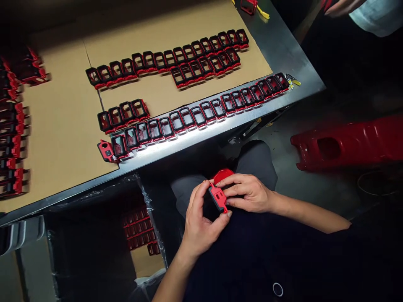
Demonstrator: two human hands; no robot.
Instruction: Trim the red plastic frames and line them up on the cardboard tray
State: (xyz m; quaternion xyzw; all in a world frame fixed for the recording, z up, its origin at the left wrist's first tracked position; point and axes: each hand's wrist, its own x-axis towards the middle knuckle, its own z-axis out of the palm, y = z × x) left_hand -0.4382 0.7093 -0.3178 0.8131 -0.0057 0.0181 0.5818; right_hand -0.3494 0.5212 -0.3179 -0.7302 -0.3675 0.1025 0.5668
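Over my lap, my left hand (204,218) grips a small red and black plastic housing (218,197) between thumb and fingers, its red side with two small slots facing up. My right hand (247,193) has its fingers on the right side of the same part, so both hands hold it. Behind the hands shows a bright red rounded piece (224,174), partly covered by the fingers. On the table edge ahead stands a long row of similar red and black frames (197,115). At its left end, one housing (107,151) lies turned with its red side up.
Cardboard (63,138) covers much of the metal table (302,71). More frames stand in rows (166,58) and in stacks at the left (12,142). A lined box (145,264) below holds further frames. A big red molded part (349,142) lies at right. Another person's hand (343,6) shows top right.
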